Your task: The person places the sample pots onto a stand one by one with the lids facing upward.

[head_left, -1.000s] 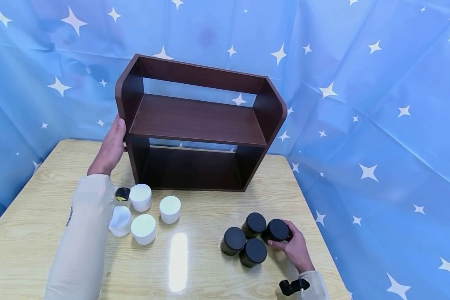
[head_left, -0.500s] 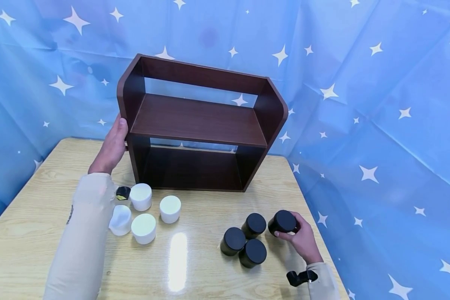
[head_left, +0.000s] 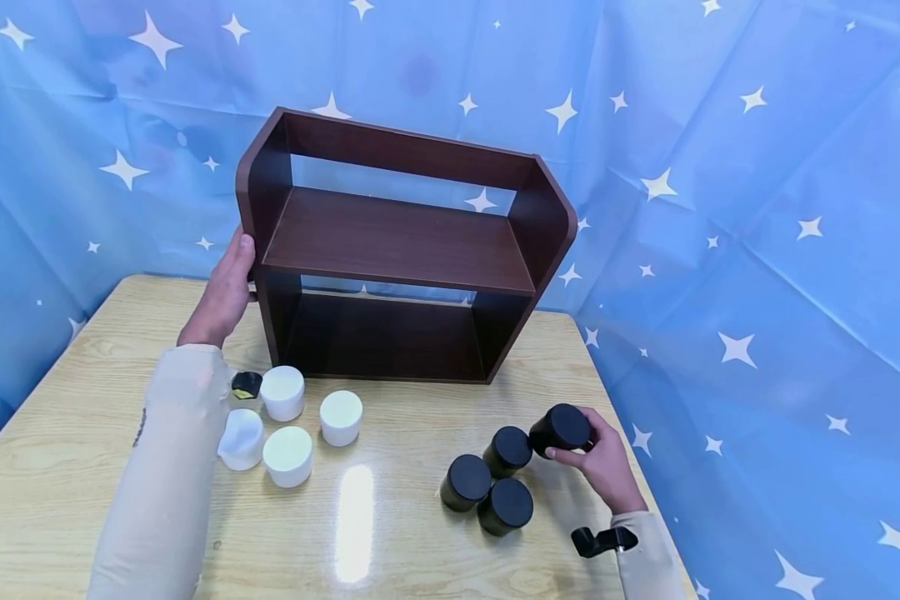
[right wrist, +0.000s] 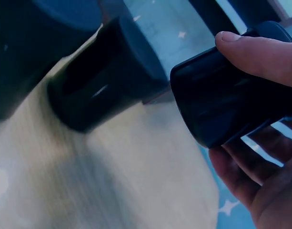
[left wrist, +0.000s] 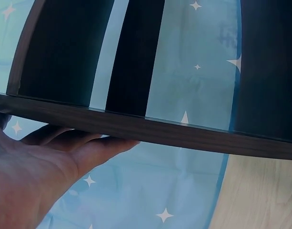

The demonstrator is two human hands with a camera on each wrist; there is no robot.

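Observation:
My left hand (head_left: 221,292) rests against the outer left side of a dark brown two-tier shelf (head_left: 397,237), fingers extended along the panel (left wrist: 136,125) in the left wrist view. My right hand (head_left: 607,462) grips a black cylindrical jar (head_left: 562,427), thumb on one side and fingers on the other. In the right wrist view the held jar (right wrist: 226,95) is tilted, its wall between thumb and fingers. Left of it, three more black jars (head_left: 506,504) stand close together on the table.
Several white round jars (head_left: 341,418) stand in front of the shelf's left half, beside the left sleeve (head_left: 165,467). The wooden table (head_left: 405,550) has its right edge close by the right hand. A blue star-patterned cloth (head_left: 720,250) hangs behind and to the right.
The right hand has lifted the black jar away from the other three, first moving right, then slightly up and back left. The left hand and the shelf stay in place.

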